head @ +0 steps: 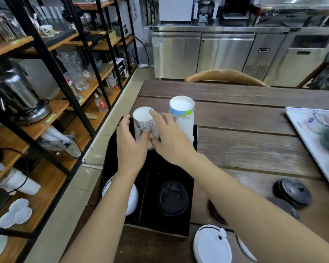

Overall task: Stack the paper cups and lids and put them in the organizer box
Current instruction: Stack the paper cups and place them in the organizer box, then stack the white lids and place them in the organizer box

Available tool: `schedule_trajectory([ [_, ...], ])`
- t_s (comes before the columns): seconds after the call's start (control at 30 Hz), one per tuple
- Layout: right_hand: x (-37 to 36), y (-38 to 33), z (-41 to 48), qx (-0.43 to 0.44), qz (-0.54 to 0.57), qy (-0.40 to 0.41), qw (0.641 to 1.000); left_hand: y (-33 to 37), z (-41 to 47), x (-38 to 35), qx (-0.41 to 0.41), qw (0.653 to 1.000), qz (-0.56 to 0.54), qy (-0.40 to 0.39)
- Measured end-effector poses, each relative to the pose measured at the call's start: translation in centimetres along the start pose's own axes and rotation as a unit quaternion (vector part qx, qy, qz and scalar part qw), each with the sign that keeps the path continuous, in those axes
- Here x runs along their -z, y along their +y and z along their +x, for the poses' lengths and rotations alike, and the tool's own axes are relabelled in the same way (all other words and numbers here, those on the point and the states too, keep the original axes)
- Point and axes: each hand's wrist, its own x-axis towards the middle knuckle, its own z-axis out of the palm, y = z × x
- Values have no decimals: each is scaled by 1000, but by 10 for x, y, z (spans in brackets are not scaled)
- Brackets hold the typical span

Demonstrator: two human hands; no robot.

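A white paper cup stack with grey drawings [143, 121] stands upside down over the far left part of the black organizer box [110, 164]. My left hand [130, 144] and my right hand [170, 138] both grip its sides. Right beside it a taller inverted cup stack with blue and green print [183, 115] stands in the box's far right part. A black lid [172, 198] lies in the near right compartment. A white lid [131, 201] sits in the near left one, half hidden by my left forearm.
Black lids [292, 192] and white lids [212, 244] lie on the wooden table [245, 120] to the right of the box. A white tray [310, 137] sits at the right edge. Shelving with glassware stands at the left, and a chair back [226, 76] beyond the table.
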Motion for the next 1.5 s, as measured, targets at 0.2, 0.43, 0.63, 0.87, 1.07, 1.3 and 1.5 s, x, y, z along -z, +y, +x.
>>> schedule_trajectory([
  [0.2,10,51,-77,-44,53,128,989,13,-96,-40,-199,980,-7,8],
  [0.43,-11,103,-186,-176,53,63,981,-29,-210,-79,-112,940,81,-311],
  [0.63,-43,120,-242,-254,30,-87,963,-54,-241,-87,9,872,298,-387],
  [0.87,-62,111,-256,-307,68,-135,940,-39,-237,-100,138,854,326,-380],
  [1.07,-49,111,-248,-352,174,-64,918,-29,-225,-104,263,888,224,-304],
  [1.3,-4,135,-264,-348,314,71,881,-7,-232,-104,329,906,-20,-264],
  [1.5,23,167,-280,-383,294,135,865,20,-235,-148,278,919,-17,-280],
])
